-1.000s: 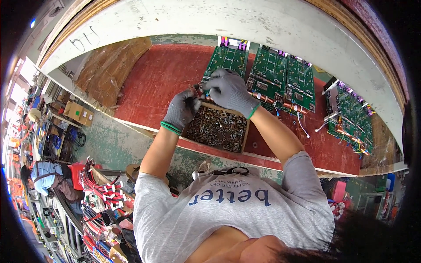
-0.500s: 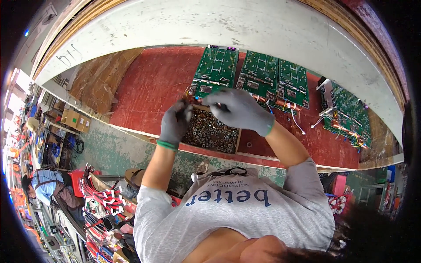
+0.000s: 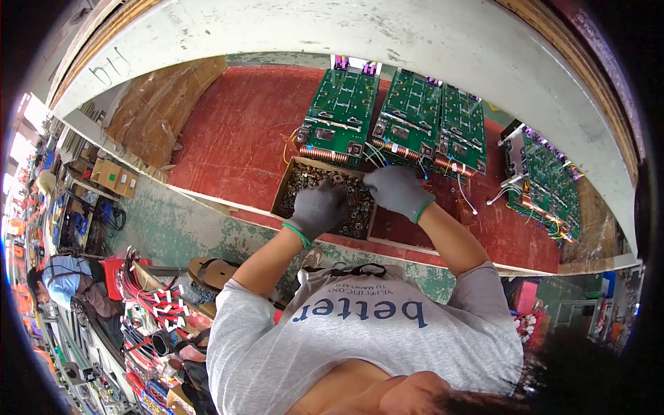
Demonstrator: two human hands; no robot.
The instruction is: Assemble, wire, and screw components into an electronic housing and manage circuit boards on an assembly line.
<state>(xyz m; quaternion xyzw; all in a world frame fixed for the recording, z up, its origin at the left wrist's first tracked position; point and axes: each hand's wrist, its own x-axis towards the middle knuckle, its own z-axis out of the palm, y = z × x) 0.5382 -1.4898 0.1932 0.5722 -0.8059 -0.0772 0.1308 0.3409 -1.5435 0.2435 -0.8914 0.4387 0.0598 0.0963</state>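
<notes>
A shallow open box (image 3: 282, 188) sits at the bench's front edge, filled with small loose metal nuts and washers (image 3: 357, 216). Over it, my left hand (image 3: 319, 209) in a grey glove has its fingers bunched down at the hardware; what they pinch is hidden. My right hand (image 3: 400, 189), gloved alike, is at the box's right edge with fingers curled closed, and I cannot make out what is in them. Just beyond the box lies a green circuit board (image 3: 339, 111) with a copper coil (image 3: 324, 154) along its near edge.
Two more green boards (image 3: 408, 111) lie right of the first, with white-tipped wires in front. Another board (image 3: 553, 180) stands farther right on the red bench top (image 3: 228, 152). A pale panel (image 3: 311, 28) arches across the far side. A person (image 3: 69, 277) is at the left.
My left hand has moved right and down from the box's left edge onto the hardware. My right hand has drawn back slightly toward the box's right edge, uncovering the board's coil.
</notes>
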